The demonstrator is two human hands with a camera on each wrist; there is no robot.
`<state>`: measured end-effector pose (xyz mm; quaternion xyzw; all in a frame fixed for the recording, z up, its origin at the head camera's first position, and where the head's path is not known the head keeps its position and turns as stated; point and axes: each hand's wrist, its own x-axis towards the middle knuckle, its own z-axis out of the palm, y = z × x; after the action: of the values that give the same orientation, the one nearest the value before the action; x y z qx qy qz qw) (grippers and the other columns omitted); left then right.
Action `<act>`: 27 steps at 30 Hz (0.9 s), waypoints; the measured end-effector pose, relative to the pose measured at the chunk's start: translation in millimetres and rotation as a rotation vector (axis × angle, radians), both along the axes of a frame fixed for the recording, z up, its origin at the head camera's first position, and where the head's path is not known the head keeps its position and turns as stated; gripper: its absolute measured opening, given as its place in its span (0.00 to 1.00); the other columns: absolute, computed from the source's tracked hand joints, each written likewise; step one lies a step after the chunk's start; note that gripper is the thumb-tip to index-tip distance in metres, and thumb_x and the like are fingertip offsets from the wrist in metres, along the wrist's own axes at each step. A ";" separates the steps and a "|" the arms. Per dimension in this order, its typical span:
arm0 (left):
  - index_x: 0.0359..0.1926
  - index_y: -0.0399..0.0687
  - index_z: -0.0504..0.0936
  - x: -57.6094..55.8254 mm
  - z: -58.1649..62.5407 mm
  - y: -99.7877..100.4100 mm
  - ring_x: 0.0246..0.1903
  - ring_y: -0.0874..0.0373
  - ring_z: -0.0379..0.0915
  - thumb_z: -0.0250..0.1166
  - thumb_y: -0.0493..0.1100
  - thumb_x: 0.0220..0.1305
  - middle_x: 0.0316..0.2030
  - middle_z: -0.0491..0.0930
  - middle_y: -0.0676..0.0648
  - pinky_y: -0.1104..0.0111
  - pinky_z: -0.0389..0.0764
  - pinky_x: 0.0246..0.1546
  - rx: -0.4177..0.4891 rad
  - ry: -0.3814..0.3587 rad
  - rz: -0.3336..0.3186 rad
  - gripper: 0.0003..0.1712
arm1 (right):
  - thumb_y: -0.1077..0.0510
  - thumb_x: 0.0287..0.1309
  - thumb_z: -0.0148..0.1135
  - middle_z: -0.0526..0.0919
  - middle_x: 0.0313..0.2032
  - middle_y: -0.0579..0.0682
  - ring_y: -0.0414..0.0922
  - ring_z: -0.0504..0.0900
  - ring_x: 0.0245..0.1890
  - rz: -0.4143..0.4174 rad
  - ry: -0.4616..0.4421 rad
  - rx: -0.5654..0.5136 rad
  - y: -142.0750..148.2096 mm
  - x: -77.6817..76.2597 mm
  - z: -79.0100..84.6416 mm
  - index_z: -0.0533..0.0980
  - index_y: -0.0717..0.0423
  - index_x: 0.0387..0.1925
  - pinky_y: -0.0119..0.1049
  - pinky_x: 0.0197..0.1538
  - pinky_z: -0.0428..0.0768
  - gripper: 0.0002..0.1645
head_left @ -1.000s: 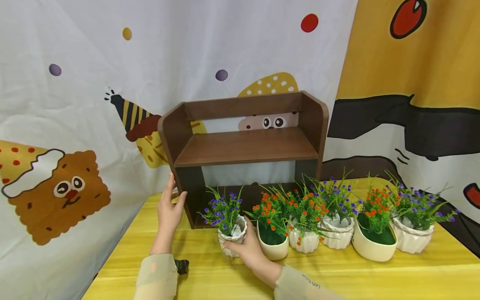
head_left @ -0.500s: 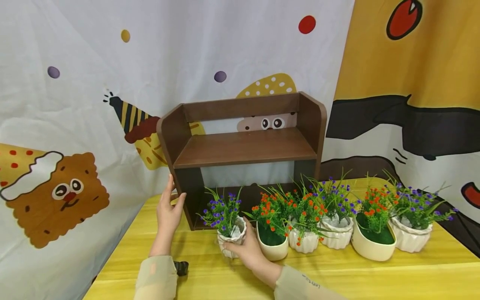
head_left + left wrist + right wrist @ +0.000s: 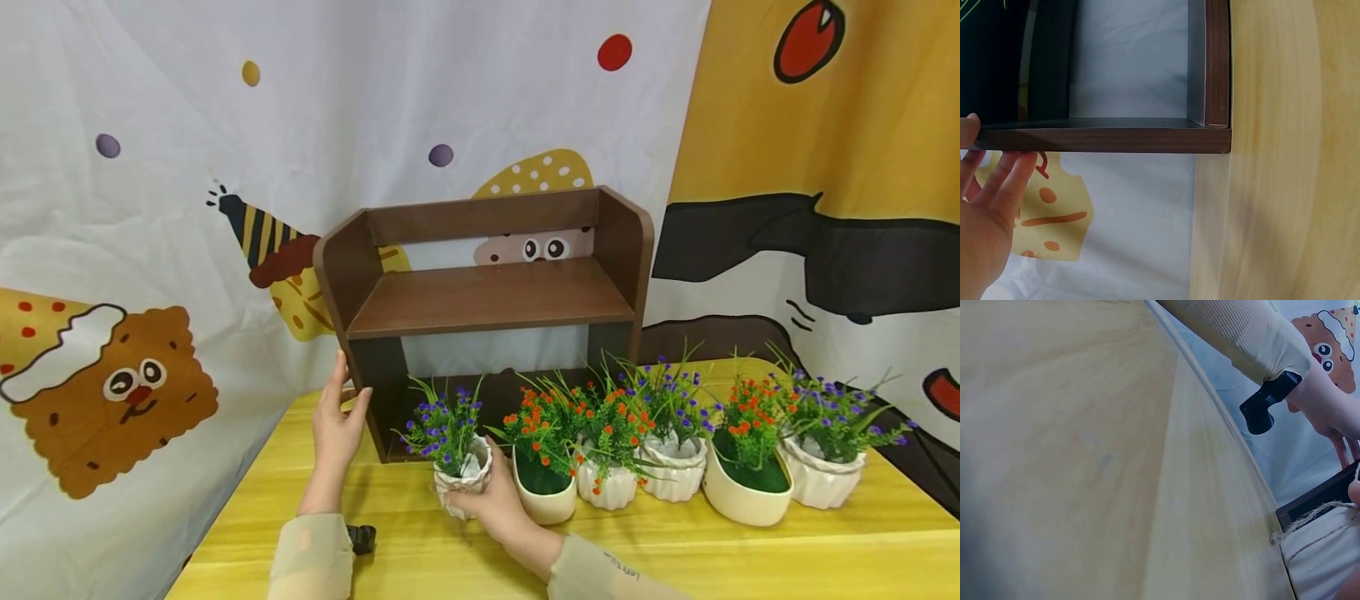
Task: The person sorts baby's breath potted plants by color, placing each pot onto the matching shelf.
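A brown two-tier wooden shelf (image 3: 495,296) stands against the curtain. My left hand (image 3: 341,417) is at its left side panel; in the left wrist view the thumb (image 3: 969,129) lies on one side of the panel edge and the fingers (image 3: 1015,181) on the other. My right hand (image 3: 498,500) grips a white ruffled flower pot (image 3: 459,487) with purple artificial flowers, in front of the shelf's lower left. The right wrist view catches only a bit of that pot (image 3: 1319,550), with twine round it, at its right edge.
Several more potted artificial flowers stand to the right: a cream oval pot (image 3: 547,502), white pots (image 3: 611,487) (image 3: 675,475), another cream oval pot (image 3: 746,497) and a white pot (image 3: 822,479). The yellow wooden table (image 3: 420,558) bears everything. A printed curtain (image 3: 172,208) hangs behind.
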<state>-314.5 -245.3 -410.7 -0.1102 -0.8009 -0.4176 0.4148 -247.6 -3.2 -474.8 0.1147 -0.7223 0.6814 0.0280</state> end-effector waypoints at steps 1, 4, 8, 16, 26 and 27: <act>0.74 0.58 0.59 0.2 0.1 0.3 0.40 0.40 0.81 0.66 0.32 0.62 0.59 0.74 0.37 0.52 0.82 0.30 -0.002 -0.005 0.001 0.43 | 0.64 0.38 0.78 0.61 0.65 0.66 0.60 0.66 0.62 -0.005 0.002 0.007 -0.2 -0.2 -0.2 0.46 0.65 0.73 0.50 0.64 0.63 0.66; 0.74 0.60 0.58 0.2 -0.2 0.6 0.41 0.41 0.80 0.65 0.33 0.63 0.59 0.74 0.38 0.54 0.82 0.30 -0.001 -0.025 0.006 0.43 | 0.63 0.38 0.77 0.61 0.65 0.66 0.60 0.67 0.62 -0.006 -0.002 0.007 -0.3 -1.1 -1.5 0.45 0.65 0.73 0.50 0.63 0.64 0.66; 0.75 0.60 0.58 1.1 -1.5 -0.5 0.42 0.40 0.80 0.65 0.33 0.63 0.60 0.73 0.37 0.52 0.82 0.32 0.008 -0.039 0.001 0.43 | 0.64 0.39 0.77 0.61 0.65 0.66 0.60 0.66 0.62 0.006 -0.012 -0.003 -0.6 -1.5 -2.6 0.45 0.65 0.73 0.49 0.63 0.64 0.66; 0.75 0.60 0.58 0.7 -1.8 -0.8 0.42 0.40 0.80 0.65 0.33 0.63 0.60 0.73 0.38 0.52 0.82 0.32 0.005 -0.034 0.004 0.43 | 0.63 0.40 0.77 0.60 0.65 0.67 0.60 0.66 0.62 0.018 -0.003 -0.004 -0.7 -0.5 -1.1 0.45 0.66 0.73 0.50 0.63 0.64 0.65; 0.74 0.58 0.59 -0.7 -2.9 -0.6 0.40 0.40 0.81 0.66 0.32 0.62 0.58 0.74 0.37 0.57 0.82 0.30 0.004 -0.003 0.019 0.44 | 0.64 0.38 0.78 0.62 0.65 0.65 0.59 0.67 0.62 0.006 0.003 0.020 -0.2 -2.1 -1.5 0.47 0.64 0.73 0.50 0.63 0.64 0.65; 0.74 0.58 0.59 -1.0 -2.5 -0.2 0.40 0.40 0.81 0.66 0.32 0.62 0.58 0.75 0.37 0.58 0.82 0.30 0.001 0.001 0.017 0.44 | 0.64 0.38 0.78 0.62 0.65 0.65 0.59 0.67 0.61 0.003 0.005 0.021 0.2 -2.2 -1.4 0.47 0.64 0.73 0.50 0.62 0.64 0.65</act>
<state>-315.5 -245.5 -413.2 -0.1032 -0.8014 -0.4144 0.4187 -249.8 -3.0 -476.3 0.1178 -0.7292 0.6735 0.0273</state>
